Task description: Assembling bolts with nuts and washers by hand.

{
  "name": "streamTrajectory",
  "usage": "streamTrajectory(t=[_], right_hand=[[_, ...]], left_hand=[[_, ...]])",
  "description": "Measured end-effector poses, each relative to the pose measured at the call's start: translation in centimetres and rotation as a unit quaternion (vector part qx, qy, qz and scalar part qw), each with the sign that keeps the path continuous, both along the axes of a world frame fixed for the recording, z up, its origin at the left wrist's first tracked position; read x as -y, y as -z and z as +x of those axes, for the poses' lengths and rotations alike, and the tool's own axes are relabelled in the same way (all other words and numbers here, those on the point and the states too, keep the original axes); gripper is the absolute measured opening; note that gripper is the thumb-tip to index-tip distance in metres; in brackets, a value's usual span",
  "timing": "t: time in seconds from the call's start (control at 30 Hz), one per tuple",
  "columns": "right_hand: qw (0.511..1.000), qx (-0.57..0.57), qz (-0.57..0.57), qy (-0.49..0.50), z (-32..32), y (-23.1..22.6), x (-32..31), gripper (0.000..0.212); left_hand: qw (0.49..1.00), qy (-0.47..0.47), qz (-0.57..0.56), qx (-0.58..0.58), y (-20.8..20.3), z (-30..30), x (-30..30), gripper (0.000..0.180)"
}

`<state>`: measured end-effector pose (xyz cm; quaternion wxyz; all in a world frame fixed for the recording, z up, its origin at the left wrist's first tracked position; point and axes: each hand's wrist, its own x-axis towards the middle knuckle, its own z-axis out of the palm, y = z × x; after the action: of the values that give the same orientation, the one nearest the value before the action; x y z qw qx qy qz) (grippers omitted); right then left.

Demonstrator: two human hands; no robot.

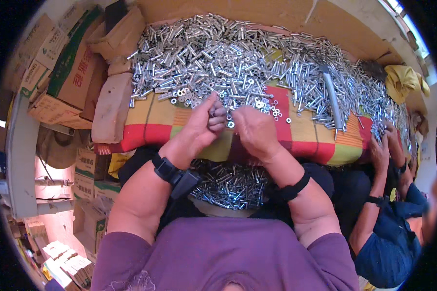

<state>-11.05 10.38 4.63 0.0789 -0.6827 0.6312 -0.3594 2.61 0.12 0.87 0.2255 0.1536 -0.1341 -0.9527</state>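
**Small Metal Parts Handled at the Near Edge of the Pile**

A small metal piece is pinched between the thumb and curled fingers of the left hand; its exact kind cannot be told, as it is mostly covered by the fingers. The right hand is held just beside the left, with its back turned upward and its fingers curled downward. Whether anything is grasped in the right hand cannot be told, because the fingertips are hidden. A single washer is seen between the two hands, touching or nearly touching both.

Both hands are positioned at the near edge of a large heap of silver bolts and sleeves, which is spread across the far part of the work surface. Loose washers are scattered along the near fringe of the heap, just beyond the hands. The heap is supported on a striped cloth of red, yellow and green.

A black strap is worn on the left wrist, and a black band on the right wrist. A tray of finished silver parts is located near the body, between the forearms.

To the right, the hands of a second person are placed at the same heap. To the left, cardboard boxes are stacked.
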Motion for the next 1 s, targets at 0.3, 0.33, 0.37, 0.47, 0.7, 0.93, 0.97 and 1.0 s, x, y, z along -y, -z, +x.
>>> streamTrajectory(t=[0.3, 0.33, 0.37, 0.47, 0.7, 0.93, 0.97, 1.0], right_hand=[[0.966, -0.238, 0.068, 0.076, -3.3, 0.7, 2.1, 0.016], [0.966, -0.238, 0.067, 0.077, -3.5, 0.7, 2.1, 0.016], [0.972, -0.219, 0.037, 0.075, -3.8, 0.7, 2.1, 0.013], [0.986, -0.141, -0.05, 0.076, -4.2, 0.6, 2.2, 0.009], [0.986, 0.129, -0.002, 0.106, -4.1, 0.1, 1.0, 0.014], [0.906, 0.419, -0.016, 0.062, -2.7, -0.7, 0.6, 0.01], [0.889, 0.454, -0.019, 0.056, -2.5, -0.8, 0.5, 0.008], [0.871, 0.487, -0.023, 0.052, -2.4, -0.9, 0.5, 0.008]], left_hand=[[0.711, -0.091, -0.531, 0.451, -1.7, -1.0, 2.0, 0.016], [0.563, -0.086, -0.658, 0.493, -2.1, -1.6, 1.7, 0.019], [0.553, -0.045, -0.638, 0.534, -2.3, -2.1, 1.2, 0.023], [0.504, -0.057, -0.673, 0.539, -0.8, -2.6, 1.4, 0.025], [0.77, -0.061, -0.513, 0.374, -1.5, -1.7, 1.6, 0.011], [0.905, 0.047, -0.298, 0.299, -2.7, -0.6, 0.6, 0.011], [0.917, 0.051, -0.278, 0.283, -2.6, -0.5, 0.5, 0.01], [0.917, 0.052, -0.279, 0.282, -2.6, -0.6, 0.5, 0.01]])
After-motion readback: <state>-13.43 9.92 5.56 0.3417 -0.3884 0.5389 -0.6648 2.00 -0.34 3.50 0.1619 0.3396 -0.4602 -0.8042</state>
